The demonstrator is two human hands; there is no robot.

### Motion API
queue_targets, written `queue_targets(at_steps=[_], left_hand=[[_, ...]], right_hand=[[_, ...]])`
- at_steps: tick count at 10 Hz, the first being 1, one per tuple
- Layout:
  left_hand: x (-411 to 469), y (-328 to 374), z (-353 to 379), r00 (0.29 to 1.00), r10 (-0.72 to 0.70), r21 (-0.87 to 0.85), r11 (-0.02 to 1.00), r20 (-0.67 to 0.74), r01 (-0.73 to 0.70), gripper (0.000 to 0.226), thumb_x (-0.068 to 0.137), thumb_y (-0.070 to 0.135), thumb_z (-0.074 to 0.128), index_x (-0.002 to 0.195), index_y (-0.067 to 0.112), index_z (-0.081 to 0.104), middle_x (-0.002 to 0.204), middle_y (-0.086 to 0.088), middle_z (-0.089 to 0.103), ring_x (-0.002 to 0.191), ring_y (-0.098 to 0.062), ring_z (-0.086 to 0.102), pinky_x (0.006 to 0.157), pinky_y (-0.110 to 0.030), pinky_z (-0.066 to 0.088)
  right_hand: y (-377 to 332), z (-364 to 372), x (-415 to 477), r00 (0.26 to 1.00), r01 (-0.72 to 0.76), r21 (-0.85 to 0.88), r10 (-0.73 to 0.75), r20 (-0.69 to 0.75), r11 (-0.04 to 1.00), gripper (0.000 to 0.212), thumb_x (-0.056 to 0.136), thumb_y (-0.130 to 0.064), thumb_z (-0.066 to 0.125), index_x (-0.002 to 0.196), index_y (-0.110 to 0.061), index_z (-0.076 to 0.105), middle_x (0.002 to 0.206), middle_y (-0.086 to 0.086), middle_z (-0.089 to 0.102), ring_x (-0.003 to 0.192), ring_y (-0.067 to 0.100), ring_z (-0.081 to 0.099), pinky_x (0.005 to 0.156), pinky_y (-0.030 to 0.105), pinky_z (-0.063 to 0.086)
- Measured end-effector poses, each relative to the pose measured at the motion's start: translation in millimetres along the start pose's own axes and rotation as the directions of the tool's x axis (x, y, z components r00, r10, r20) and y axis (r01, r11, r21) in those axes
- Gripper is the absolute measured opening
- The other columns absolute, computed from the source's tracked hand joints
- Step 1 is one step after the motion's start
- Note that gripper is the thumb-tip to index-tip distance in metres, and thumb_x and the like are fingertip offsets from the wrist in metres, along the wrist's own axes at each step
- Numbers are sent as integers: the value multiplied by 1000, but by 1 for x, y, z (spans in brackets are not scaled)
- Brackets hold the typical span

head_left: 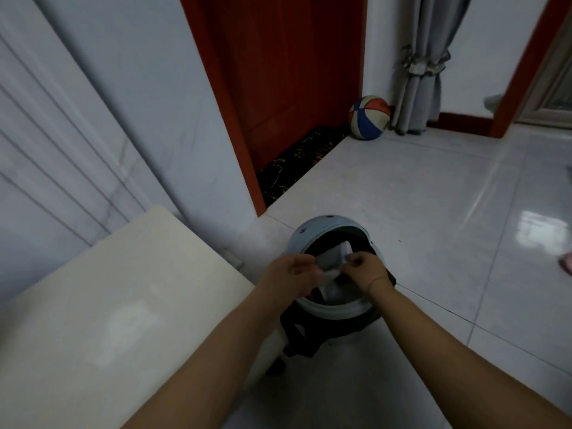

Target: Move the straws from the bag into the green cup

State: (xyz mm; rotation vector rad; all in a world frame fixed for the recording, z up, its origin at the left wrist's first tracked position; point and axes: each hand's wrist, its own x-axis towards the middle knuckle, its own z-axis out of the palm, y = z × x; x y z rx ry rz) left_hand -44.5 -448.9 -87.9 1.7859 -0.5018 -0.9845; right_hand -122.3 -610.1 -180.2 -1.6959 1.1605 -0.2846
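A small clear plastic bag is held over a round pale-blue bin with a black liner. My left hand pinches the bag's left edge. My right hand pinches its right edge. Both hands are above the bin's opening. The bag is blurred, and I cannot tell whether any straws are in it. No green cup is in view.
A cream tabletop fills the lower left, beside the bin. A red door stands behind, with a basketball and a grey curtain in the corner. Glossy white floor tiles spread to the right.
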Motion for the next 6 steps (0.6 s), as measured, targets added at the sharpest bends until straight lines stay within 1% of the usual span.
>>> queue_targets(at_steps=[1, 2, 3, 4, 5, 6], left_hand=[[-4, 4, -1, 1000, 1, -24, 1000, -12, -1, 38, 85, 11, 70, 122, 9, 59, 105, -1, 69, 95, -16, 65, 80, -21, 54], [-16, 12, -2, 999, 8, -55, 998, -34, -10, 40, 85, 12, 70, 123, 8, 59, 109, -5, 68, 94, -15, 65, 80, -19, 54], [-32, 23, -7, 998, 30, -62, 998, -63, -34, 39, 87, 9, 67, 125, 5, 57, 116, -15, 66, 97, -19, 63, 86, -26, 53], [-51, 32, -17, 993, 70, -72, 994, -90, -77, 36, 88, 8, 66, 122, 7, 57, 116, -18, 67, 97, -23, 64, 76, -20, 54], [-79, 41, -33, 982, 98, -61, 992, -162, -109, 37, 87, 9, 66, 123, 9, 58, 114, -15, 68, 102, -25, 65, 83, -25, 54], [-105, 41, -55, 962, 113, -58, 990, -248, -131, 44, 82, 16, 70, 124, 10, 60, 113, -13, 69, 107, -26, 65, 93, -33, 52]], right_hand=[[-1, -7, -7, 998, 59, 128, -59, -3, 990, 31, 79, -5, 70, 106, 6, 62, 87, 11, 60, 86, 20, 56, 90, 32, 48], [-12, -16, -18, 990, 140, 198, -143, -2, 970, 33, 79, -3, 70, 109, 7, 62, 90, 10, 59, 87, 17, 55, 70, 14, 47], [-32, -24, -35, 971, 224, 282, -238, 15, 933, 35, 80, 0, 68, 114, 5, 60, 98, 9, 60, 93, 17, 56, 71, 7, 49], [-51, -24, -54, 941, 309, 317, -337, 36, 897, 36, 80, 0, 68, 115, 3, 60, 105, 9, 60, 98, 18, 57, 83, 19, 50], [-69, -14, -72, 910, 364, 339, -409, 68, 868, 34, 80, -3, 69, 113, -3, 61, 109, 11, 63, 104, 19, 59, 85, 23, 49], [-89, 1, -93, 880, 396, 377, -463, 104, 837, 37, 80, -6, 70, 115, -8, 61, 113, 8, 62, 110, 19, 57, 94, 30, 48]])
